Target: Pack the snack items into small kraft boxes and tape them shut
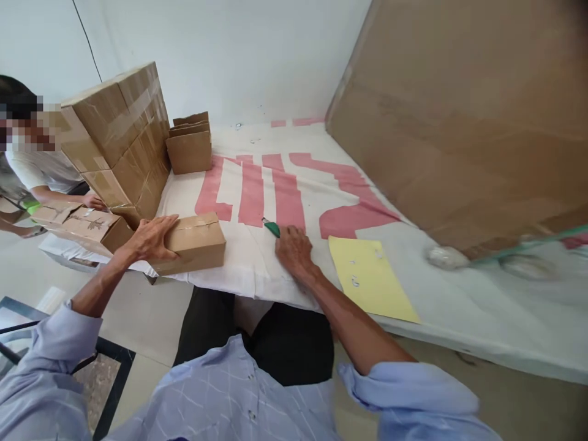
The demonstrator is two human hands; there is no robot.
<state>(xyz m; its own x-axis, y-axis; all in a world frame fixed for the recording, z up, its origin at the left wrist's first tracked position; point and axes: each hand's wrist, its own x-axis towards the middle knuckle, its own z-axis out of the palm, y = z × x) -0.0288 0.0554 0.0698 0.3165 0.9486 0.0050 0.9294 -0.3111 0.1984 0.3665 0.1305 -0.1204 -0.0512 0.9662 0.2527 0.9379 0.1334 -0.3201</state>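
Note:
My left hand (149,240) grips the left end of a small cardboard box (197,242), thumb on the near side and fingers over the top. The box lies closed at the table's front edge, a strip of tape along its top. In my right hand (294,252) is a green utility knife (272,228), its tip pointing away and to the left. That hand rests low on the cloth, to the right of the box. My right fingers are curled and partly hidden by the back of the hand.
Taped cartons (124,128) stand stacked at the left, beside an open-topped cardboard box (189,150). Another box (85,225) lies near a co-worker's hand (94,201). A yellow sheet (372,278) lies right; a huge carton (450,116) towers behind. The white cloth (257,269) has pink markings.

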